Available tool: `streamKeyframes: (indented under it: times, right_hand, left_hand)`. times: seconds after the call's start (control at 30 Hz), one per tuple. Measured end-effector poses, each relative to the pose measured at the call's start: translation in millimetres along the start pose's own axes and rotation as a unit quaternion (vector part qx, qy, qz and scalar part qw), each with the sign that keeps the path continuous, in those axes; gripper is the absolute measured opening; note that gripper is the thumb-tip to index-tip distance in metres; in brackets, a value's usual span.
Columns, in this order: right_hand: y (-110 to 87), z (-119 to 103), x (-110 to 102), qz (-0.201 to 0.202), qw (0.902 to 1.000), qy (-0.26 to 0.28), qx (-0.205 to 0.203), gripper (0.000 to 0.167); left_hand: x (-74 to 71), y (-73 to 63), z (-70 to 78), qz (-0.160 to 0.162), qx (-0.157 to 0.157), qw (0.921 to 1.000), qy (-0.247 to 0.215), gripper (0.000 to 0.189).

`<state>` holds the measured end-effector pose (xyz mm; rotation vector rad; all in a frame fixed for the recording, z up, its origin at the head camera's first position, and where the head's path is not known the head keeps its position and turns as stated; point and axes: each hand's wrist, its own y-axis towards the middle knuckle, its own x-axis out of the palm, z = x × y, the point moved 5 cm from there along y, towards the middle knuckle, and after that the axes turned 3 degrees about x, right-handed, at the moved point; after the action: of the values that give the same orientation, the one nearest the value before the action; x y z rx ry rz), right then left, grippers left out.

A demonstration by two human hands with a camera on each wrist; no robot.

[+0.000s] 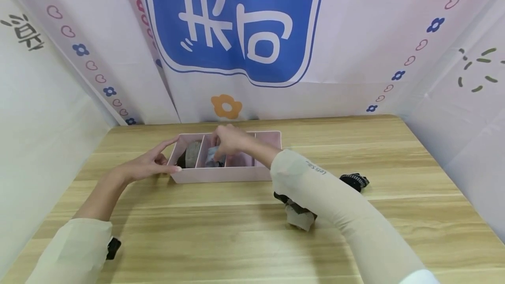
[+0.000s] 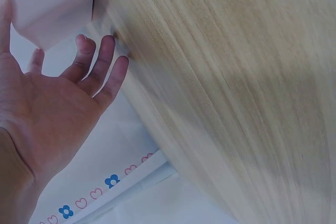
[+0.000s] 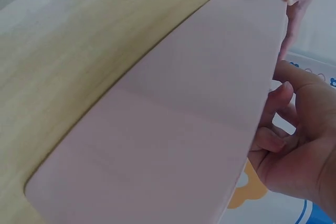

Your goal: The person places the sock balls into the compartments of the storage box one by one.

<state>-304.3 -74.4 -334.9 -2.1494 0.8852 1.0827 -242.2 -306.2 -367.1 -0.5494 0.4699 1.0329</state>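
Note:
A long pink divider box [image 1: 229,175] stands on the table near its back edge. My left hand [image 1: 146,165] holds the box's left end, thumb at the front corner and forefinger at the back corner; its other fingers [image 2: 107,69] stay off the box. My right hand [image 1: 229,139] reaches into the second compartment from the left, its curled fingers around a light blue-grey rolled sock [image 1: 213,157]. The box wall hides those fingertips in the right wrist view. In the leftmost compartment lies a grey-and-dark rolled sock [image 1: 193,154].
A grey-and-black sock bundle [image 1: 300,217] lies partly under my right forearm. Past that sleeve is a black sock bundle with white marks [image 1: 355,182]. A small black object [image 1: 113,248] shows beside my left sleeve. Printed cloth [image 1: 343,82] hangs behind the wooden table [image 1: 197,231].

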Motion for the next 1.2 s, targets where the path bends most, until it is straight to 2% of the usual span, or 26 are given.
streamKeyframes:
  times: [0.43, 0.6, 0.83, 1.2]
  right_hand:
    - [-1.3, 9, -1, -0.004, 0.9987, 0.05, 0.011, 0.034]
    - [-8.9, 9, -10, -0.012, 0.9952, 0.095, -0.022, 0.029]
    - [-32.3, 15, -31, -0.011, 0.9889, 0.13, -0.072, 0.03]
    - [-78.7, 37, -56, -0.016, 0.9897, 0.122, -0.073, 0.038]
  left_hand:
    - [1.0, 1.1, -0.2, -0.002, 0.0, 1.0, 0.002, 0.101]
    - [0.6, 1.0, 0.8, 0.0, 0.003, 1.0, 0.003, 0.101]
    - [0.3, 1.6, 0.7, 0.004, 0.003, 0.9999, 0.014, 0.101]
    - [0.9, 2.5, -2.6, 0.003, 0.0, 1.0, 0.009, 0.101]
